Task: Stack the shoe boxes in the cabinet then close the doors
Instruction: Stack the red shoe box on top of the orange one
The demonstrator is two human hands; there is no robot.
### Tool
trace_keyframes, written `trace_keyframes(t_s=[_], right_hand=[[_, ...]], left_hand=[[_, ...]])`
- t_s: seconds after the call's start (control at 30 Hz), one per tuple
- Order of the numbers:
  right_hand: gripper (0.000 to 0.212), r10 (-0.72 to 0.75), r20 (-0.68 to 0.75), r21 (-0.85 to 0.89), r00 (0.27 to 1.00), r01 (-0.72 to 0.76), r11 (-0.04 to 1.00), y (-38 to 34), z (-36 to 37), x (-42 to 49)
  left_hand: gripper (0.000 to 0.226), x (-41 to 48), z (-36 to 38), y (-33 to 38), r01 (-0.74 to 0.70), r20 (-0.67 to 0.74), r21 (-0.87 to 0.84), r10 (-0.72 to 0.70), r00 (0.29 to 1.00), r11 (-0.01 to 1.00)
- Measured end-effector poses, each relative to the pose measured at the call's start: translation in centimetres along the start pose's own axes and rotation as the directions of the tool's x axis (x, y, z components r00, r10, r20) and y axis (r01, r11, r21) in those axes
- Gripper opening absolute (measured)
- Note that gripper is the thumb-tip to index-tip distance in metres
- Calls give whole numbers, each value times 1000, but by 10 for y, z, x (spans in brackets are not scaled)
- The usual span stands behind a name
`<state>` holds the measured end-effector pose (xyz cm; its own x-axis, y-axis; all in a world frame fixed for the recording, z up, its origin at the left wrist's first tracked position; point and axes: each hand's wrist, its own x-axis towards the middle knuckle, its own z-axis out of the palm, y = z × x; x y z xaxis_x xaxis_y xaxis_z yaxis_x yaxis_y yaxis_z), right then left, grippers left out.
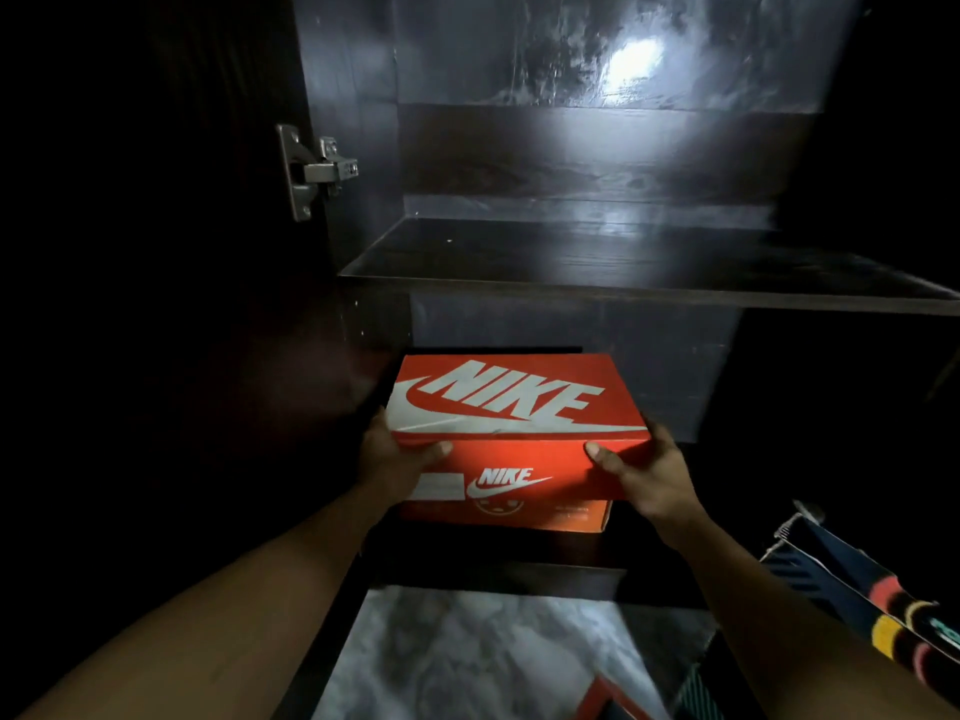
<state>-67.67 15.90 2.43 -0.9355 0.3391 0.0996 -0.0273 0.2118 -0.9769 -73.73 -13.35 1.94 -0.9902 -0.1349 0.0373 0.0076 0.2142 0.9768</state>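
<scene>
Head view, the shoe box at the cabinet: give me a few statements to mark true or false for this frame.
1. The left hand and the right hand both hold the orange shoe box, one at each end. True.
2. The box's lid is off. False: the lid is on and closed.
3. The box rests on top of the shelf. False: it is held below that shelf, at the lower compartment.
4. A metal hinge shows at the left side of the cabinet. True.
</scene>
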Motion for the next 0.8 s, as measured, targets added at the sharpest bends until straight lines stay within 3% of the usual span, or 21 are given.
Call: trace_keyframes(t_s=[0.07, 0.13, 0.3, 0.4, 0.53, 0.7, 0.8], right_hand=[[85, 6, -50, -9, 999, -6, 1000, 2, 7, 9], [82, -6, -66, -31, 998, 4, 1000, 3, 15, 17], [81, 8, -100, -49, 995, -13, 999, 2, 24, 34], [83, 18, -116, -62, 993, -26, 998, 2, 27, 43], [82, 19, -134, -68, 991, -28, 997, 4, 31, 51], [84, 31, -145, -96, 989, -46, 994, 5, 32, 60], [78, 43, -144, -118, 989, -60, 991, 3, 35, 65]], left_hand=[[77, 6, 13, 3, 42, -119, -20, -44, 992, 999], [76, 9, 22, 9, 68, -195, -23, -71, 978, 997], [75, 23, 33, 20, 145, -292, 72, -118, 949, 987], [74, 30, 32, 21, 213, -279, 286, -131, 951, 934], [71, 35, 30, 15, 198, -221, 520, -93, 971, 831], [73, 44, 32, 8, 167, -167, 530, -91, 982, 832], [88, 46, 29, 5, 144, -90, 527, -114, 989, 837]])
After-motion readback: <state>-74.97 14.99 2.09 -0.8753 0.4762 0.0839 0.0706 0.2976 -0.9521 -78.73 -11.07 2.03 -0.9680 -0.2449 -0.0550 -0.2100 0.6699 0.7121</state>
